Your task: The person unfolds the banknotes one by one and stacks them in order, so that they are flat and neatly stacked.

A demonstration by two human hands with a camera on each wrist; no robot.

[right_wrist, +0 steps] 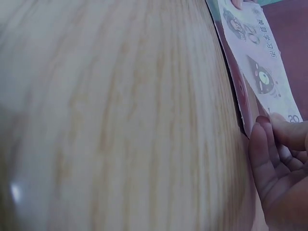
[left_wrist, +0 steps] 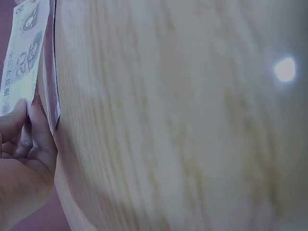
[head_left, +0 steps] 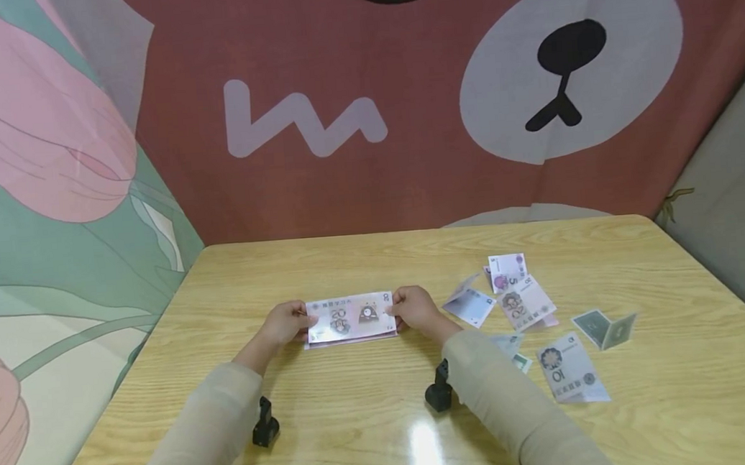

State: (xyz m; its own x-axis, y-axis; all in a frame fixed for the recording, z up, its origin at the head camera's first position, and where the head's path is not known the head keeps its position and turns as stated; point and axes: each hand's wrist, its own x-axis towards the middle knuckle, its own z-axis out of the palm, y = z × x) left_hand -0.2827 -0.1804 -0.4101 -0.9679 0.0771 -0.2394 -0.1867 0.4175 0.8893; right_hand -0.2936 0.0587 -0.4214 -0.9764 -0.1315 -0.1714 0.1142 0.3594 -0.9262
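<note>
A pale pink play banknote (head_left: 352, 316) marked 20 is stretched flat between both hands above the table. My left hand (head_left: 286, 321) pinches its left end, thumb on top and fingers underneath. At the other end my right hand (head_left: 418, 307) pinches it the same way. Beneath it lies a pinkish note, its edge (right_wrist: 240, 91) showing along the near side in the right wrist view. In the left wrist view the held banknote (left_wrist: 24, 60) appears edge-up at the far left, with the thumb pressed on its end.
Right of the hands, several notes lie scattered on the wooden table (head_left: 334, 422): a bluish folded note (head_left: 473, 307), another 20 note (head_left: 524, 303), a 5 note (head_left: 507, 270), a green folded note (head_left: 603, 329) and a 10 note (head_left: 570, 370). Others lie partly behind the right sleeve (head_left: 507, 389).
</note>
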